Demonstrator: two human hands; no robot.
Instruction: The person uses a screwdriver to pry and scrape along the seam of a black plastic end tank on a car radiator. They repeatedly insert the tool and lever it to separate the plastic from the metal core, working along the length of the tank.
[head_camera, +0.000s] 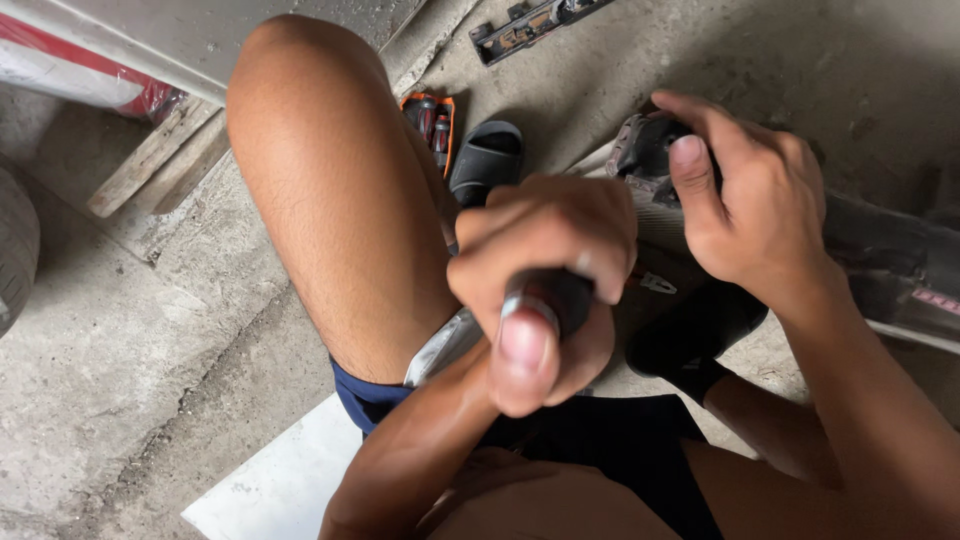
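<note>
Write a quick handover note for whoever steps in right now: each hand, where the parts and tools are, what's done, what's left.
Left hand: fist closed round a dark tool handle, thumb on its end.
Right hand: fingers pressing on the dark machine part lying on the concrete floor.
Nearby: orange bit case and black sandal by the knee; metal bracket further off.
Done: tool set against the part; progress cannot be told.
Left: the work at the hidden tool tip.

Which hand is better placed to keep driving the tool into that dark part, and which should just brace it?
Left, probably. The left hand is fisted around the black tool handle, thumb over its end. The right hand lies on the dark part with the thumb pressed down, so it seems better suited to bracing.
</note>
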